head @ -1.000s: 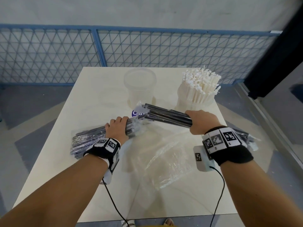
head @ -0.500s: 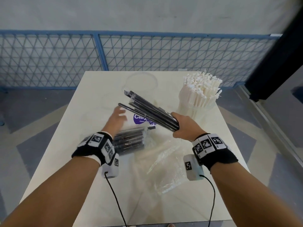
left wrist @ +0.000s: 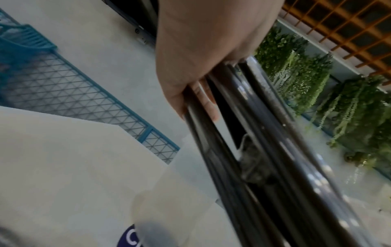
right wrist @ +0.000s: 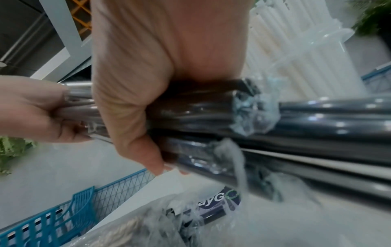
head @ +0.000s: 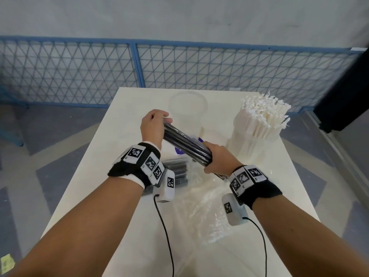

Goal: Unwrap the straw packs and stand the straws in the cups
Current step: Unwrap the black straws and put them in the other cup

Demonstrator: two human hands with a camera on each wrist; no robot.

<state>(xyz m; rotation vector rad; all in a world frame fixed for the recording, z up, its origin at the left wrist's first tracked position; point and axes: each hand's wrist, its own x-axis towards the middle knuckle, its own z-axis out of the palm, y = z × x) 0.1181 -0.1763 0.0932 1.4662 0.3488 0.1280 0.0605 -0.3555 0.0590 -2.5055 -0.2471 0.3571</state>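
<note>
Bright even daylight, soft shadows; wrist views motion-blurred w/ wide-angle edge warp.

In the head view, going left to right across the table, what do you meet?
Left hand → empty clear cup → right hand → cup of white straws. The black straws span both hands, so they are left out.

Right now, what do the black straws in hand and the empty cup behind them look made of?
Black straws: likely glossy plastic, with bright glints along them, each in a thin clear film sleeve. Empty cup: frosted, translucent plastic by its look, since the table shows faintly through its wall.
</note>
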